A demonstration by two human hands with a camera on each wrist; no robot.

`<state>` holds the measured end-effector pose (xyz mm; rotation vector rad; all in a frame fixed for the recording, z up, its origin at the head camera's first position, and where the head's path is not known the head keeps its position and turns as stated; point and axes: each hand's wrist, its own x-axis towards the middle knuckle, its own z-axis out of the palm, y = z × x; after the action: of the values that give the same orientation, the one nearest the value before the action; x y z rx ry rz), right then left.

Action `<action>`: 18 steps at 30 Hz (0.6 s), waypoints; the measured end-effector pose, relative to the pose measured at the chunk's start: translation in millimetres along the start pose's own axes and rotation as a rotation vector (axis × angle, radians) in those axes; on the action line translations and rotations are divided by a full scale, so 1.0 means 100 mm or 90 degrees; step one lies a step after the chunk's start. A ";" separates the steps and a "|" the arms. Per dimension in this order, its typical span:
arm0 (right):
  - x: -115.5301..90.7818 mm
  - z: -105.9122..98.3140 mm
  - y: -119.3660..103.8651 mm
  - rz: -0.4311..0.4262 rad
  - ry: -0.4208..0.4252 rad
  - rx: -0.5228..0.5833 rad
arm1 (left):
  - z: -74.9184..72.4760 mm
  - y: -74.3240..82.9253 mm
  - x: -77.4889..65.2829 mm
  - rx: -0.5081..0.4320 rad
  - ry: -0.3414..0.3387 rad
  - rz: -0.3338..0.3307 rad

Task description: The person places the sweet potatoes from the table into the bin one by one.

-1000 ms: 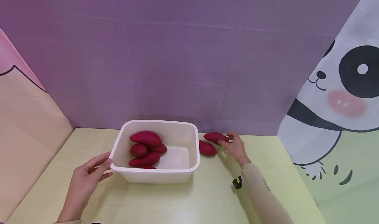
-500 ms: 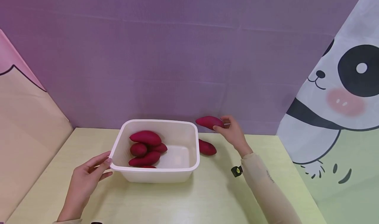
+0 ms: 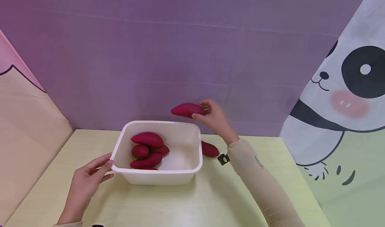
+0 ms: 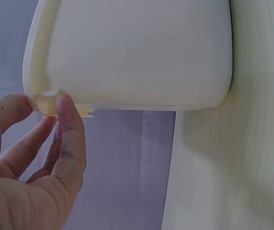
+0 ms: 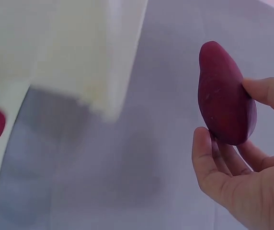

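In the head view my right hand [image 3: 215,118] holds a dark red sweet potato [image 3: 184,110] in the air, above the back right edge of a white plastic basin [image 3: 157,178]. Thumb and fingers pinch its right end, and the right wrist view shows the same sweet potato [image 5: 223,96] clear of the basin wall. My left hand [image 3: 87,183] pinches the basin's left rim; the left wrist view shows the thumb and fingers on either side of that rim [image 4: 46,103]. Several sweet potatoes [image 3: 147,139] lie heaped in the basin's left half.
One more sweet potato [image 3: 210,149] lies on the table just right of the basin, partly hidden by it. The pale wooden table [image 3: 168,207] ends at a purple cloth backdrop [image 3: 150,63]. A panda-print sheet [image 3: 334,120] stands at the right.
My right hand has lifted the sweet potato off the table and carried it up and left, over the basin's back right edge. The left hand and basin stay in place.
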<state>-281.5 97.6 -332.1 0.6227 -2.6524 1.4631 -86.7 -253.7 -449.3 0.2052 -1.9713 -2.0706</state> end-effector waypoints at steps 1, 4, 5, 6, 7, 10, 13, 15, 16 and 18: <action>0.03 0.05 -0.06 -0.009 -0.006 0.001 | 0.00 0.00 0.00 0.001 0.001 0.001; 0.11 0.22 -0.22 -0.033 -0.030 0.006 | 0.01 0.00 -0.01 0.004 0.004 0.001; 0.14 0.28 -0.27 -0.040 -0.037 0.002 | 0.01 0.00 -0.01 0.004 0.004 0.001; 0.16 0.35 -0.31 -0.043 -0.047 0.002 | 0.01 0.00 -0.01 0.002 0.006 0.000; 0.17 0.41 -0.34 -0.045 -0.058 0.003 | 0.02 0.00 -0.02 0.001 0.006 -0.002; 0.22 0.61 -0.40 -0.056 -0.091 -0.001 | 0.02 -0.01 -0.02 -0.002 0.005 -0.003; 0.24 0.80 -0.43 -0.074 -0.131 -0.021 | 0.03 -0.02 -0.02 0.000 0.005 -0.003; 0.24 0.91 -0.44 -0.084 -0.160 -0.039 | 0.03 -0.02 -0.03 0.001 0.007 -0.003; 0.23 0.96 -0.44 -0.088 -0.173 -0.050 | 0.03 -0.02 -0.03 0.001 0.007 -0.002; 0.22 1.06 -0.44 -0.095 -0.202 -0.075 | 0.03 -0.01 -0.05 0.000 0.003 0.001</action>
<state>-269.5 -17.2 -350.3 1.0969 -2.8156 1.2492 -83.5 -249.0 -450.9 0.2078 -1.9683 -2.0679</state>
